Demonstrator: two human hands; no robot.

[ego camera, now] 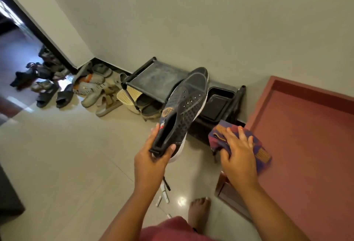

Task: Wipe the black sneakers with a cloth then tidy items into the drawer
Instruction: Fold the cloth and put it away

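A black sneaker [188,102] with a white sole is held up in the air, toe pointing away toward the wall. My left hand [153,156] grips its heel, thumb on one side and fingers on the other. To the right, my right hand [237,156] holds a purple and orange checked cloth [256,148], fingers spread over it. The cloth is apart from the sneaker, level with its heel. A brown drawer [226,189] stands partly open below my right hand.
A black shoe rack [155,79] with sandals under it stands against the wall behind the sneaker. Several slippers and shoes [92,91] lie along the wall to the left. A reddish-brown cabinet top [306,145] fills the right. Small white tubes [162,196] lie on the tiled floor near my bare foot [199,214].
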